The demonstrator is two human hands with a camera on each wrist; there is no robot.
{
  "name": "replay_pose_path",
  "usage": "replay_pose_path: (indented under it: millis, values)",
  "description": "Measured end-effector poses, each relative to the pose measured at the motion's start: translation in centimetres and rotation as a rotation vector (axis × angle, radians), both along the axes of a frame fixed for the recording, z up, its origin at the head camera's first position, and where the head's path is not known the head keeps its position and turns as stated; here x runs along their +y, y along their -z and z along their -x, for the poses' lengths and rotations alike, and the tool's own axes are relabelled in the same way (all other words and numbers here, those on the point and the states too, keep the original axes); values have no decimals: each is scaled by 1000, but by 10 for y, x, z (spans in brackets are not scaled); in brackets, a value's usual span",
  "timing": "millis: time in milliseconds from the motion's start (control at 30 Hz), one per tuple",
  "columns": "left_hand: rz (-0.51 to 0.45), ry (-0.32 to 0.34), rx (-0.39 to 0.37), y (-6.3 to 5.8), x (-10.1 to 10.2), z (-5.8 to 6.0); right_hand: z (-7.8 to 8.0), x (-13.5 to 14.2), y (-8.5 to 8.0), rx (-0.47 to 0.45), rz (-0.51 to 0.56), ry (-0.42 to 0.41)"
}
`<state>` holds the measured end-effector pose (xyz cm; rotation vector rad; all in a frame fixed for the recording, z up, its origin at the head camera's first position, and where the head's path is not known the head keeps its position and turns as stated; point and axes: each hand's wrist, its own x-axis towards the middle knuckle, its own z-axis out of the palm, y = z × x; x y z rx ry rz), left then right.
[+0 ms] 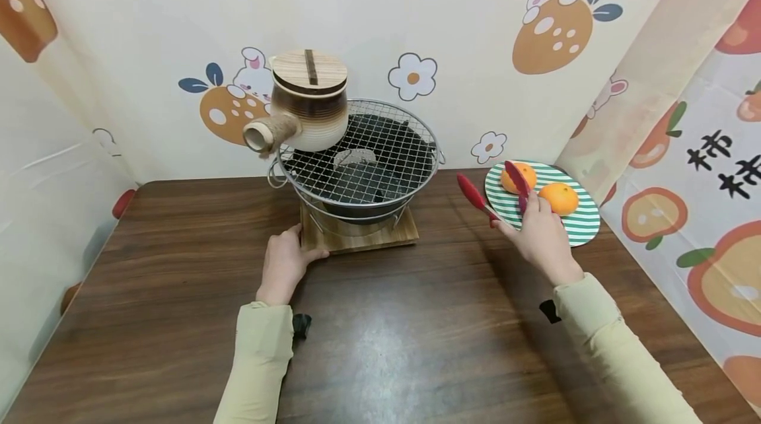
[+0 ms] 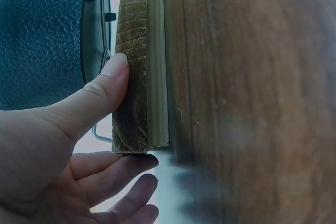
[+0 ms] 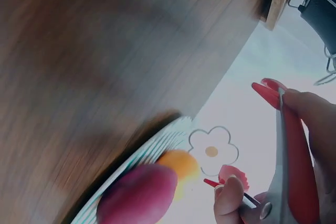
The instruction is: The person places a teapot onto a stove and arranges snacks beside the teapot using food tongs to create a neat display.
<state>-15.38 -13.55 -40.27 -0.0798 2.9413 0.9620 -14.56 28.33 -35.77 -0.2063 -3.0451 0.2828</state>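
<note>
We see a printed wall (image 1: 464, 8) behind everything, and in front of it a wooden table (image 1: 160, 292). At the table's far side we find a round grill (image 1: 386, 176), standing on a wooden board (image 1: 368, 239) and covering most of it. Off to the right, near the wall, lies a striped plate (image 1: 586, 220). A lidded pot (image 1: 315, 123) takes up the left part of the grill's mesh, its handle jutting past the rim. We see the left hand (image 1: 284, 262) gripping the board's near left corner, thumb along the front edge. The right hand (image 1: 542, 236) grasps red-tipped tongs (image 1: 471, 191), their two arms spread, over the left part of the plate and before the rear of two orange fruits (image 1: 560, 199). A purple item (image 3: 139, 195) sits with them; from the head we catch only a sliver behind the hand, and the right wrist view cuts it off below, so we cannot name it. Beneath the mesh, a pale lump (image 1: 355, 158) is hard to make out through the wires.
</note>
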Motion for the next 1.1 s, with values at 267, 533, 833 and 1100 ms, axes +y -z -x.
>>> replay_pose_path:
  millis: [267,533,833,1100]
  values:
    - [-4,3,5,-1,-1,-1,-22,19,-4,28,25,-3]
    - [-14,3,9,0,-1,-2,-41,39,-3,12,-5,54]
    - [-10,4,9,0,0,-1,-60,62,1,-3,5,119]
    - [-11,0,-20,0,1,-1,-68,72,4,-22,0,139]
